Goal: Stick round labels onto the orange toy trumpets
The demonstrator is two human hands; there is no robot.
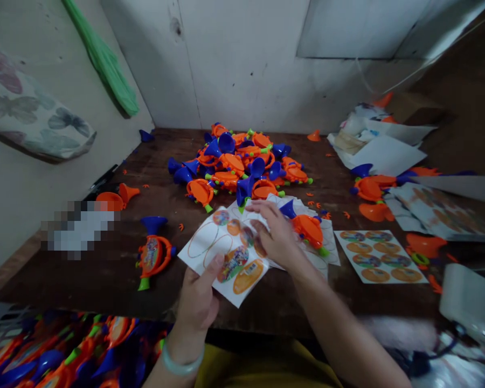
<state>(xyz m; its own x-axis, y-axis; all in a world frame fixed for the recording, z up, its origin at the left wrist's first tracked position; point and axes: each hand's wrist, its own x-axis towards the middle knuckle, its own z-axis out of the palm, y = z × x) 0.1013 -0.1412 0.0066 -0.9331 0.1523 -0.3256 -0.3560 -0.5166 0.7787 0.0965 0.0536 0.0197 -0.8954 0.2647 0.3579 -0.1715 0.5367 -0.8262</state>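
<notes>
My left hand [202, 296] is closed on a white sticker sheet [210, 245], thumb on top, and holds it tilted above the table. Some oval spots on the sheet are bare outlines; other printed stickers remain on it. My right hand [277, 237] is over the sheet's right side, its fingers apart and slightly blurred near the small round stickers. Under my right hand, an orange toy trumpet [309, 230] with a blue bell lies on loose white sheets [329, 242]. A toy trumpet with a picture sticker [151, 256] lies on the left.
A heap of orange and blue toy trumpets [230, 161] fills the table's back middle. To the right are a full sticker sheet [382, 256], a sheet stack [448, 207] and a white device [469, 302]. A crate of trumpets [64, 350] stands below the front left edge.
</notes>
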